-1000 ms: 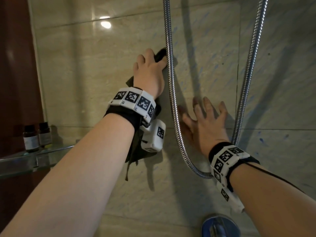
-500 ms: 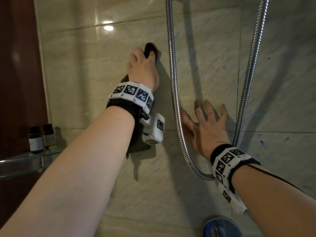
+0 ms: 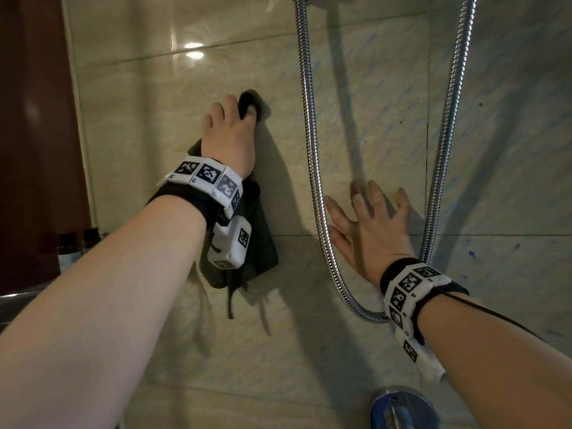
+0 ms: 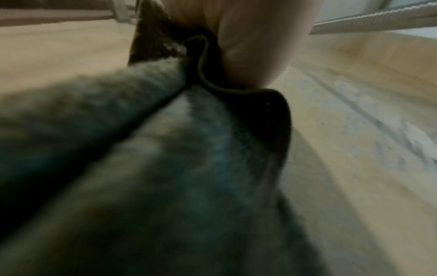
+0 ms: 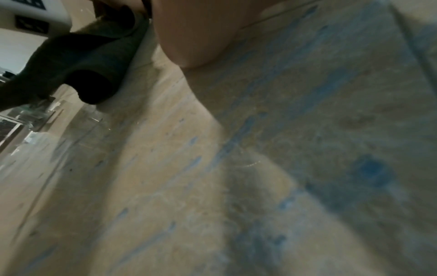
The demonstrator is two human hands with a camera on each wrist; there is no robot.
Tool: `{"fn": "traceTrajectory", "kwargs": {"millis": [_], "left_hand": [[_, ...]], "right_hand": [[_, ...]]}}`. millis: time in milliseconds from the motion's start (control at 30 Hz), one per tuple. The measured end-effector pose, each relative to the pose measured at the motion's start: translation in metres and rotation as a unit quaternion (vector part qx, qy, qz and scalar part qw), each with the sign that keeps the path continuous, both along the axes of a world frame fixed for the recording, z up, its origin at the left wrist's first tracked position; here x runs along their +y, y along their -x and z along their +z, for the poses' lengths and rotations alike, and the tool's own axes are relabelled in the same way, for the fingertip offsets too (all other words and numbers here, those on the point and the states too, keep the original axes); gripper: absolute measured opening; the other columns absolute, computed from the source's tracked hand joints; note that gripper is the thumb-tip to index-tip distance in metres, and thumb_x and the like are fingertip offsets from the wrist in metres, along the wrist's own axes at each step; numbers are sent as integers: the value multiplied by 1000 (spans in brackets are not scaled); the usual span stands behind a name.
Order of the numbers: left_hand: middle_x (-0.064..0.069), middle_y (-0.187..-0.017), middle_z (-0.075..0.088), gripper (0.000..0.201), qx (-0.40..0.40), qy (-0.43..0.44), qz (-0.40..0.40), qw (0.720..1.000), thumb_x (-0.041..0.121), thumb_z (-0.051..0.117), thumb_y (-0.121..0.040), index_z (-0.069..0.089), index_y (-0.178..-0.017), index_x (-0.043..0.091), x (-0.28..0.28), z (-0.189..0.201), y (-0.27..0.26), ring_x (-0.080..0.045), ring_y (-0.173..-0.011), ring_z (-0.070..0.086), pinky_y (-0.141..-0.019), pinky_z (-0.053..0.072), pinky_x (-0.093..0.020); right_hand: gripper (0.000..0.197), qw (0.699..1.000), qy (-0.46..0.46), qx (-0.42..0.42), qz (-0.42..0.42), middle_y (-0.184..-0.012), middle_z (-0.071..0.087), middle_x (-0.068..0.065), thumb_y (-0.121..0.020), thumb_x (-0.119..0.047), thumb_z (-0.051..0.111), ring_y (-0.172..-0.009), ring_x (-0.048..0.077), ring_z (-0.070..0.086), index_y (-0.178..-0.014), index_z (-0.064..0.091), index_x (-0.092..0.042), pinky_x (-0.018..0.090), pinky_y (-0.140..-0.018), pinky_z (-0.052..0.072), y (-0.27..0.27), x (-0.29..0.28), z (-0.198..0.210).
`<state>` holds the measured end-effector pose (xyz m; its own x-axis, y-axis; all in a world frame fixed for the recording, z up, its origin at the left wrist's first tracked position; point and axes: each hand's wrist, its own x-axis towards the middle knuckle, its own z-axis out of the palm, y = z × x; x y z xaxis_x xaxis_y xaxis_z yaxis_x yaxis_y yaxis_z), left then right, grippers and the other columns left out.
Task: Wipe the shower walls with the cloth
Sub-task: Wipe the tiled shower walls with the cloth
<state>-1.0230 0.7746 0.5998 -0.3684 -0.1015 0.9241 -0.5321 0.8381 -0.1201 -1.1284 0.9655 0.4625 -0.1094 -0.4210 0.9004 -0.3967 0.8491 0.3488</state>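
One dark cloth point(image 3: 247, 252), soft, limp and likely light, is being pressed to the tiled shower wall point(image 3: 154, 119) by the left hand point(image 3: 229, 137), grip bunching its upper end; right hand point(image 3: 371, 230) is lying flat, fingers apart.

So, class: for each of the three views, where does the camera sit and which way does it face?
Head: looks forward and down at the tiled wall; both forearms, left hand and right hand show.
Left wrist: looks along the palm at the dark cloth.
Right wrist: skims the wall; palm edge shows.
Shared: cloth and wall appear in all three.
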Motion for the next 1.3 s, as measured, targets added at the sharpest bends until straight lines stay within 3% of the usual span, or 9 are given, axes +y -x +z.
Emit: {"fn": "traceTrajectory", "kwargs": {"millis": [267,500,667,800,933,1067,1133,1233,1300], "left_hand": [[-21,-143,27,51,38,-88,-36,995,0,37,-89,34,-140,0,32,36,24,-38,-125,32,-103,26,-41],[-21,-142,27,55,-8,-5,-63,998,3,39,-89,34,-143,12,33,38,20,-39,-122,33,-102,25,-42],[-23,-133,35,52,-43,103,-35,993,4,39,-91,38,-143,15,10,30,2,-40,-116,37,-95,28,-45],[-26,-136,34,51,-26,64,9,998,3,36,-90,39,-140,5,4,27,-3,-41,-118,37,-97,28,-47],[-24,-144,25,54,-25,-20,-7,999,4,40,-90,33,-143,9,21,36,9,-41,-125,31,-102,26,-45],[-22,-142,28,54,-13,-4,-47,999,7,39,-91,34,-145,15,38,42,19,-39,-123,33,-100,28,-43],[-21,-140,30,55,-23,36,-56,998,9,39,-92,34,-146,19,37,40,19,-39,-122,34,-98,28,-43],[-21,-137,32,54,-39,84,-49,994,9,39,-93,35,-145,22,25,35,12,-40,-120,35,-97,27,-44],[-22,-136,34,54,-36,85,-29,995,7,39,-92,36,-145,18,15,32,9,-40,-119,36,-95,28,-44]], "right_hand": [[57,998,7,-24,49,-127,57,21,-88,-46,30,-124,37,34,-135,54,-24,63,-98,19,0,0,3],[58,998,2,-35,54,-127,57,22,-88,-47,30,-124,38,36,-134,55,-23,63,-98,21,-1,0,3],[56,998,-15,-51,-16,-132,55,17,-93,-48,27,-127,39,43,-142,43,-27,61,-100,24,-2,0,2],[59,995,-37,-74,-63,-140,49,13,-92,-52,26,-132,38,40,-148,28,-31,62,-101,22,-6,2,1],[60,993,-34,-110,-23,-131,56,18,-90,-49,23,-124,41,47,-139,48,-27,62,-99,24,-11,2,6],[58,994,-42,-98,17,-123,59,22,-88,-46,28,-120,45,50,-133,56,-24,63,-98,22,-9,2,6],[59,994,-39,-99,9,-126,57,22,-89,-45,24,-124,44,46,-137,52,-26,64,-99,21,-9,2,5],[61,988,-61,-125,-59,-145,41,16,-93,-50,16,-138,40,29,-150,24,-31,66,-101,12,-11,3,6],[62,988,-58,-129,-59,-142,46,16,-91,-52,28,-136,40,33,-150,26,-31,66,-101,17,-13,5,6]]}}
